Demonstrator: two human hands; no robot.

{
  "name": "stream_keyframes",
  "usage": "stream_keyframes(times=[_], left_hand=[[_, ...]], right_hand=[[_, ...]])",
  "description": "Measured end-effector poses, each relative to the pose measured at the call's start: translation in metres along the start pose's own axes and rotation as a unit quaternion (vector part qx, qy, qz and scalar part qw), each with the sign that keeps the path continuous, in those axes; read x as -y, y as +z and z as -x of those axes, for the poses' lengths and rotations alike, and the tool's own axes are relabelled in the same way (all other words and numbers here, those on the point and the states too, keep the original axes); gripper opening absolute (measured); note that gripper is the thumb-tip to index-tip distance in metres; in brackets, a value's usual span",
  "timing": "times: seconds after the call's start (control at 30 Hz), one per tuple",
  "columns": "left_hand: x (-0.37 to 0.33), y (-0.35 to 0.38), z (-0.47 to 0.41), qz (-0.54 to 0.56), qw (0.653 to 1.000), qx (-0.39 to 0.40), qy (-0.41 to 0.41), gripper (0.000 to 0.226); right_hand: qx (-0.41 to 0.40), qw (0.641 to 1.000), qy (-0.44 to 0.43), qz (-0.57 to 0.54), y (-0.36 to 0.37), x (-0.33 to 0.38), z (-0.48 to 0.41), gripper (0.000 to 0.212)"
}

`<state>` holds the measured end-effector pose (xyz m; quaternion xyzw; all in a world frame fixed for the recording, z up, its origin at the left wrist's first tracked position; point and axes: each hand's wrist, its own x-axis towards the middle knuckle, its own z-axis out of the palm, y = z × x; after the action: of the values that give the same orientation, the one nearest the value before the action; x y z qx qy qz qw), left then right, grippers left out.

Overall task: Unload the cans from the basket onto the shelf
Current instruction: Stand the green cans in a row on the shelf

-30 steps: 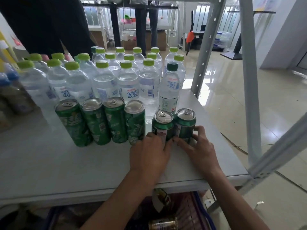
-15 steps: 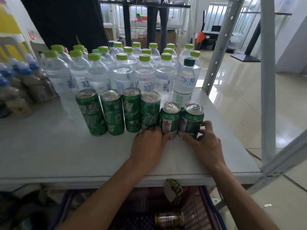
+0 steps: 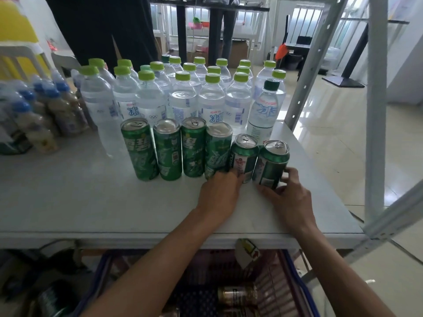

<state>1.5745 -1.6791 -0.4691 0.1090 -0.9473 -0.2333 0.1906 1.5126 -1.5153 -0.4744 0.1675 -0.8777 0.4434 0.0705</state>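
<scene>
Two short green cans stand on the white shelf (image 3: pixel 96 202) near its right end. My left hand (image 3: pixel 218 195) holds the base of the left short can (image 3: pixel 243 159). My right hand (image 3: pixel 287 197) grips the right short can (image 3: pixel 271 164), thumb on its right side. A row of several tall green cans (image 3: pixel 168 149) stands upright just left of them. Below the shelf, the blue-rimmed basket (image 3: pixel 297 284) holds a gold can (image 3: pixel 237 295) lying on its side.
Many clear water bottles with green caps (image 3: pixel 183 94) fill the back of the shelf. Beige drink bottles with blue caps (image 3: pixel 41 110) stand at the left. A grey shelf upright (image 3: pixel 375 110) rises at the right, with tiled floor beyond.
The view has shifted, so the shelf items sit further right and lower in frame. Both hands stay on the two short cans at the row's right end.
</scene>
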Motion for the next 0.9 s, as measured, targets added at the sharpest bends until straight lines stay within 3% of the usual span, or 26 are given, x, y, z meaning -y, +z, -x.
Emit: stream_keyframes(times=[0.23,0.33,0.43,0.57,0.63,0.77,0.9], left_hand=[[0.030,-0.030,0.013,0.101,0.995,-0.014,-0.001,0.017],[0.033,-0.063,0.006,0.041,0.987,-0.140,0.065,0.012],[0.038,-0.102,-0.012,-0.081,0.957,-0.262,0.098,0.042],[0.043,-0.127,-0.033,-0.223,0.957,-0.176,0.060,0.066],[0.045,-0.129,-0.037,-0.194,0.970,-0.133,0.062,0.069],[0.052,-0.130,-0.039,-0.105,0.983,-0.127,0.084,0.053],[0.062,-0.142,-0.039,-0.023,0.993,-0.079,0.088,0.053]], right_hand=[[-0.012,1.000,-0.003,0.004,0.003,0.005,-0.002,0.065],[-0.016,1.000,-0.002,0.002,0.006,0.005,-0.001,0.063],[-0.024,1.000,0.003,0.006,0.009,0.005,-0.001,0.061],[-0.032,0.999,-0.001,0.015,0.011,0.004,-0.001,0.060],[-0.032,0.999,-0.003,0.017,0.012,0.004,-0.001,0.061],[-0.029,0.999,-0.005,0.017,0.012,0.002,-0.001,0.060],[-0.030,0.999,-0.006,0.016,0.012,0.001,-0.002,0.059]])
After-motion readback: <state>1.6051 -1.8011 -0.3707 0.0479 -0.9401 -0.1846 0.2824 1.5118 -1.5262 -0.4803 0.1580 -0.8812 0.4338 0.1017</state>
